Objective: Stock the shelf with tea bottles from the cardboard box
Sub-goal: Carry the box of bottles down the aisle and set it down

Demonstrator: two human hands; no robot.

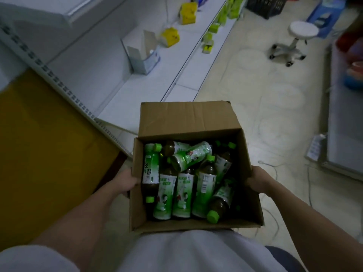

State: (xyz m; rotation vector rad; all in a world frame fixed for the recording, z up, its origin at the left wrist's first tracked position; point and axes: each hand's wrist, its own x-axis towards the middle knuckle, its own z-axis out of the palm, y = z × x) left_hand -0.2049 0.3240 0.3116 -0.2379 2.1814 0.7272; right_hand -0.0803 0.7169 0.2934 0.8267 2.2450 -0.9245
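An open cardboard box is held against my body above the floor. Inside lie several tea bottles with green labels and green caps, jumbled on their sides. My left hand grips the box's left wall and my right hand grips its right wall. The white bottom shelf runs away from me on the left, just beyond the box's far flap.
On the shelf stand an opened white carton, yellow packs and green packs further along. A yellow panel is at left. A white wheeled stool and cables are on the tiled floor; a low cabinet is at right.
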